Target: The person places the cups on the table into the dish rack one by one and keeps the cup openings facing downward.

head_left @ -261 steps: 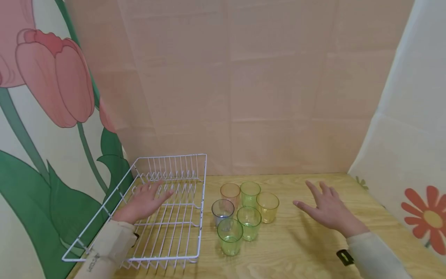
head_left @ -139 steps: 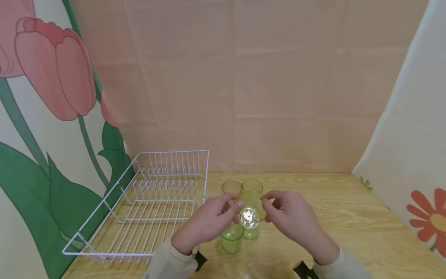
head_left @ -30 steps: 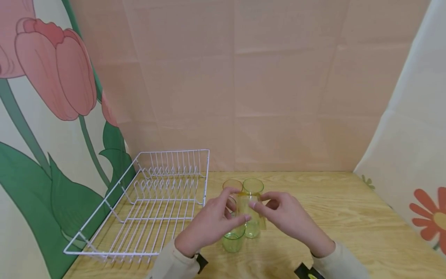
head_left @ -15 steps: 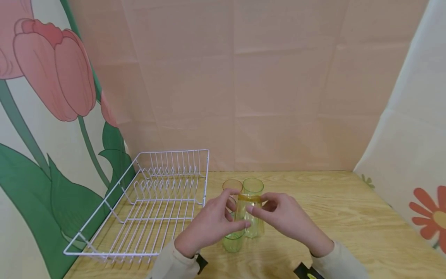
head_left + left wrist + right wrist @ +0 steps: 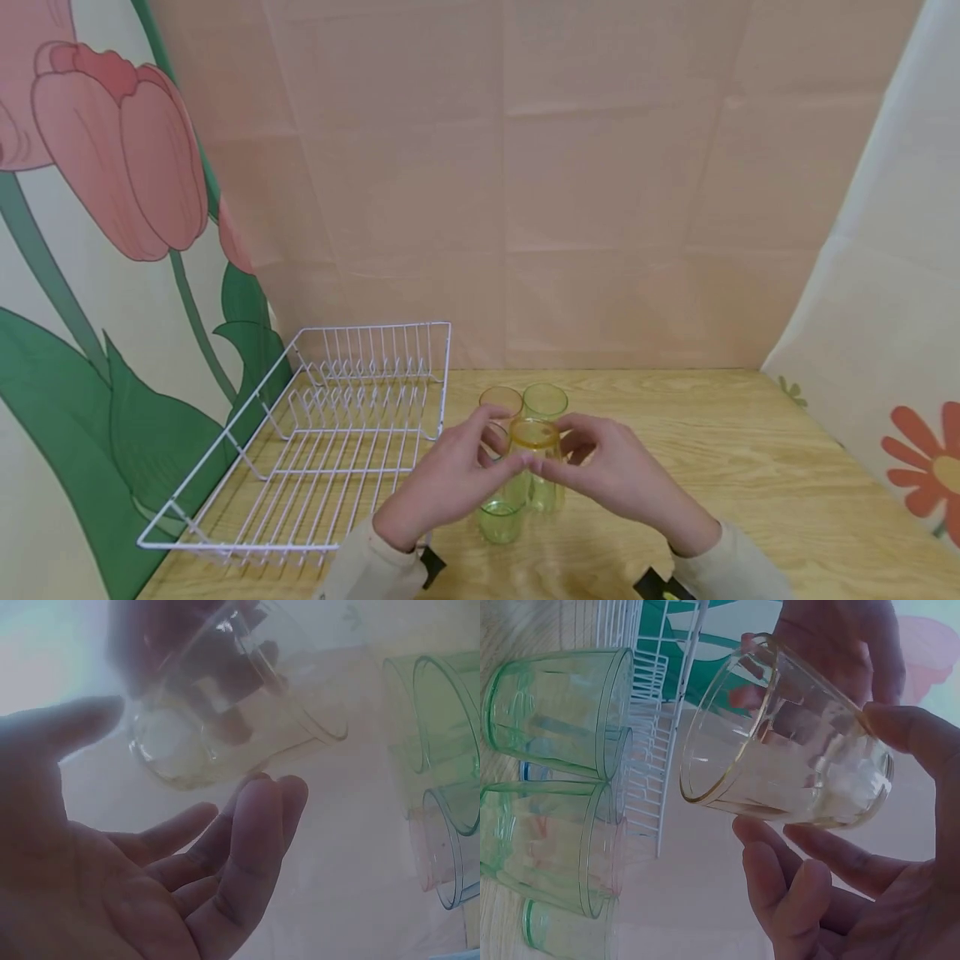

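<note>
Both hands hold a clear yellow glass (image 5: 534, 432) above the table, upside down, with its base up. My left hand (image 5: 448, 479) has its thumb and fingers about the left side, fingertips right at the wall in the left wrist view. My right hand (image 5: 622, 475) grips the other side between thumb and fingers; the right wrist view shows the mouth of the glass pointing toward the table. Below and behind stand upright glasses: an orange one (image 5: 495, 398), a green one (image 5: 545, 400), and a green one (image 5: 500, 523) in front. Another green glass and a blue one (image 5: 532, 771) are partly hidden.
A white wire dish rack (image 5: 352, 471) stands on the wooden table (image 5: 712, 450) to the left of the glasses. A plain pinkish cloth (image 5: 600, 208) hangs behind, and flower-printed cloths flank both sides.
Earlier the hands were apart and open, the yellow glass standing beside the others. They then lifted it between them. Over the last second its base has tipped upward, and the thumbs have come together.
</note>
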Demonstrator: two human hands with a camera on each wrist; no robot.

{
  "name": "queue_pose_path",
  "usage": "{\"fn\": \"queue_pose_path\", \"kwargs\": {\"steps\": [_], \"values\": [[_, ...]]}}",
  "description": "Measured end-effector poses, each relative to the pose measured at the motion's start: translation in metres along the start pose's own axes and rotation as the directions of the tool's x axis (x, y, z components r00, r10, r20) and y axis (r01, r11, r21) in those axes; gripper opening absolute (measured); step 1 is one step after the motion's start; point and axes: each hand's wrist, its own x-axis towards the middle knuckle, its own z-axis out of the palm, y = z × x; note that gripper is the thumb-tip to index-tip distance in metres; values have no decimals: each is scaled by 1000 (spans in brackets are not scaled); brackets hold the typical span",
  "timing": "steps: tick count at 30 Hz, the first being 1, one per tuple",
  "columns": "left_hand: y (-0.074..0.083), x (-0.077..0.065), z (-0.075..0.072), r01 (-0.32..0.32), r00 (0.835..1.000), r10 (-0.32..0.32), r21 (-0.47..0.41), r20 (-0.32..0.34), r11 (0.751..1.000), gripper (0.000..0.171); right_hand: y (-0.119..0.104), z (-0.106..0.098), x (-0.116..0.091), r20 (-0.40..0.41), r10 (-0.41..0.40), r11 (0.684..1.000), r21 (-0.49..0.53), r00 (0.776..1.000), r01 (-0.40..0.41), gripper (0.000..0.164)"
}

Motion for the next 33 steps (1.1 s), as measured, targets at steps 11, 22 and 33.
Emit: {"fn": "queue_pose_path", "kwargs": {"steps": [11,22,33], "values": [[-1,-1,-1,13,1000,-14,25,11,1000,57,1,8,-5,18,-115,993,-13,993,116,44],[-2,-9,-11,44,999,-44,39,-11,998,53,-1,9,-6,66,-110,994,-7,992,111,50],[4,-30,-39,124,989,-111,141,-100,982,51,7,6,-7,75,-125,990,-49,989,129,47]]}}
